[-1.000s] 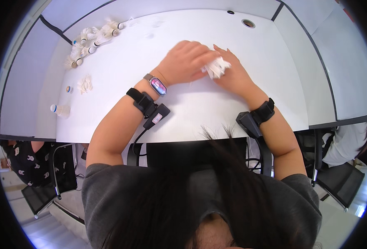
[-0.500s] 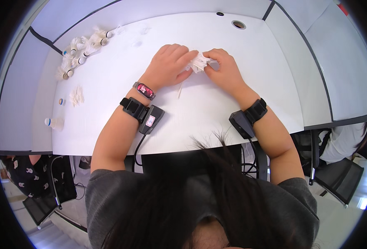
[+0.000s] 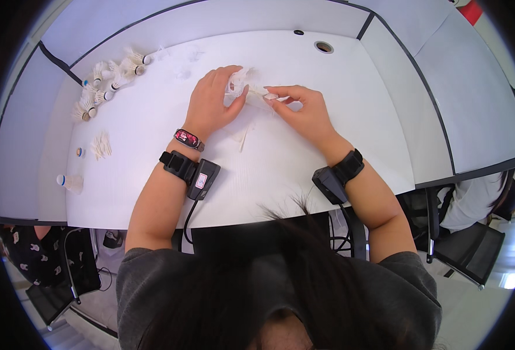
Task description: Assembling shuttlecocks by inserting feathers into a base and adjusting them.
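Observation:
My left hand (image 3: 209,102) curls around a white, ragged feather bunch (image 3: 243,80) that looks like the skirt of a shuttlecock; part of it is hidden by my fingers. To its right, my right hand (image 3: 304,111) pinches a small white feather piece (image 3: 271,96) between thumb and forefinger, close to the bunch's edge. Whether that piece is still joined to the bunch I cannot make out. Below my left hand a thin loose feather (image 3: 242,142) lies on the white table (image 3: 304,175).
Several shuttlecocks (image 3: 113,81) lie in a cluster at the far left. Nearer are a pile of feather stems (image 3: 100,146), a small round cap (image 3: 81,152) and a shuttlecock with a blue band (image 3: 69,183). A cable hole (image 3: 324,47) sits at the back. Partitions surround the table.
My hands have moved apart slightly. The left has gone left with the feather bunch, and the right now pinches a piece at its side. The whole view has shifted a little.

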`<state>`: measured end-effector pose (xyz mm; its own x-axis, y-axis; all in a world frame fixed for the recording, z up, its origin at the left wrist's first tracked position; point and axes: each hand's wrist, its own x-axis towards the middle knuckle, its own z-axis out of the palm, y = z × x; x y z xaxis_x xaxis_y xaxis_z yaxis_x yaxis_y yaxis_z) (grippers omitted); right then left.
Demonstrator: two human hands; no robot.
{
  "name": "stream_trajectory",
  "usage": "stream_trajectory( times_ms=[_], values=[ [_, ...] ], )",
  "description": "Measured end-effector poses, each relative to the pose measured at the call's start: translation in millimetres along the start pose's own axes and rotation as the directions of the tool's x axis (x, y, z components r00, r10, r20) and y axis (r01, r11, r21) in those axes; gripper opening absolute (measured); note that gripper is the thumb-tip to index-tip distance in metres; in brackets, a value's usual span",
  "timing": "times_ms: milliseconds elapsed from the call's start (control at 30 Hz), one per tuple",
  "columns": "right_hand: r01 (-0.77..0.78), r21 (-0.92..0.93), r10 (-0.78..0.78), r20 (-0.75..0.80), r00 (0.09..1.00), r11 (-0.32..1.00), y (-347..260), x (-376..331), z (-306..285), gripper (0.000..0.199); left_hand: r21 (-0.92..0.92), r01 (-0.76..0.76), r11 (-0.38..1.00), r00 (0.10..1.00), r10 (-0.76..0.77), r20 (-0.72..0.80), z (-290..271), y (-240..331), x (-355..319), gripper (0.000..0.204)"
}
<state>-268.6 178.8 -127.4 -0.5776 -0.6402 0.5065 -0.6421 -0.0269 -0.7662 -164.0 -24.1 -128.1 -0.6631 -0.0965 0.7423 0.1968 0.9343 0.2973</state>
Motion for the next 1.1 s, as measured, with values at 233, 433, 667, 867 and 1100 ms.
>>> stream_trajectory(
  times_ms=[233,433,667,867,1100],
  values=[
    [-0.048,0.055,0.046,0.026,0.999,0.997,-5,2,-3,0.018,-0.006,0.134,0.991,0.983,-0.133,0.125,1,-4,-3,0.033],
    [-0.099,0.071,0.1,-0.017,0.995,0.993,-6,0,-1,0.019,-0.023,0.077,0.997,0.997,-0.077,0.033,-1,-4,-4,0.03],
    [-0.073,0.042,0.075,-0.033,0.997,0.996,-9,-3,-1,0.017,-0.035,0.063,0.997,0.998,-0.062,0.031,-4,1,-2,0.028],
    [-0.043,0.029,0.044,-0.048,0.998,0.999,-15,-5,2,0.014,-0.11,0.128,0.986,0.991,-0.125,0.04,-3,5,-2,0.035],
    [0.213,-0.113,-0.22,-0.056,0.974,0.97,-28,-3,1,0.018,-0.19,0.09,0.978,0.992,-0.072,0.104,-1,6,-4,0.044]
  ],
)
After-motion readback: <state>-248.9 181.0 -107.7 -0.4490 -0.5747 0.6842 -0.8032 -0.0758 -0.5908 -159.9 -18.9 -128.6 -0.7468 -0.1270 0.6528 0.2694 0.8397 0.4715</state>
